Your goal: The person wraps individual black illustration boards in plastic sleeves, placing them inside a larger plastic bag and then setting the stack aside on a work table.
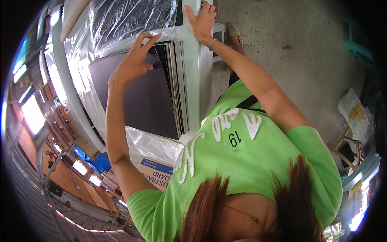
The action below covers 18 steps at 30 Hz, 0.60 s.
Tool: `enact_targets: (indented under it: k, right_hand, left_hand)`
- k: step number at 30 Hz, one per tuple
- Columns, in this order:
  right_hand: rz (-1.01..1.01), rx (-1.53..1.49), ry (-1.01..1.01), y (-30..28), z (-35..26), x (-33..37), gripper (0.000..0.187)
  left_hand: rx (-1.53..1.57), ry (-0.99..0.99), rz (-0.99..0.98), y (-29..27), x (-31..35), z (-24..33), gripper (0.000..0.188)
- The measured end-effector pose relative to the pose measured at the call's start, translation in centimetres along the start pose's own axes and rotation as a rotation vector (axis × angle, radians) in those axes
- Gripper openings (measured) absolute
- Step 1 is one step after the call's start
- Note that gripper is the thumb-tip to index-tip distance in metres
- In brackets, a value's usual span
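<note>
A stack of large dark boards (133, 94) with pale edges lies on a whitish table (195, 88). Over the far edge of the top board hovers my left hand (135, 60), its fingers stretched and the thumb apart, with nothing seen between them. Whether its fingertips touch the board or the plastic beyond, I cannot tell. My right hand (200, 23) rests at the table's right edge, farther away, thumb spread and fingers reaching over the border. Beside it, a second dark stack is wrapped in clear plastic (133, 18).
Near my left elbow, a printed cardboard box (155, 171) sits beside loose clear plastic (153, 146). Concrete floor (278, 48) stretches to the right, where a wooden stand (347, 147) holds a stained cloth (352, 109). A teal frame (356, 46) stands at the far right.
</note>
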State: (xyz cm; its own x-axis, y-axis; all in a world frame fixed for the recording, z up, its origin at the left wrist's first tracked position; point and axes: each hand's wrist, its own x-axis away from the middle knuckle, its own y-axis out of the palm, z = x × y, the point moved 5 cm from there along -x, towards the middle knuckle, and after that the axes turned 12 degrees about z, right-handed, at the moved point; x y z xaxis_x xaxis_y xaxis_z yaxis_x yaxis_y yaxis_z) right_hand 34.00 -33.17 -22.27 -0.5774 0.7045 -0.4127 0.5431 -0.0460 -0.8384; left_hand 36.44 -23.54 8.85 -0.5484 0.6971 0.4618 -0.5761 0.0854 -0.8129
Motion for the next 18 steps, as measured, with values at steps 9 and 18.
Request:
enact_targets:
  k: [9, 18]
  right_hand:
    - [0.034, -0.535, 0.216, 0.9, 0.1, 0.9, 0.059]
    - [-0.063, -0.485, 0.098, 1.9, -0.4, 2.1, 0.058]
  left_hand:
    - [-0.082, 0.05, -0.12, 0.1, -0.7, -1.1, 0.086]
    - [0.0, 0.034, -0.117, -0.6, -0.5, -0.1, 0.083]
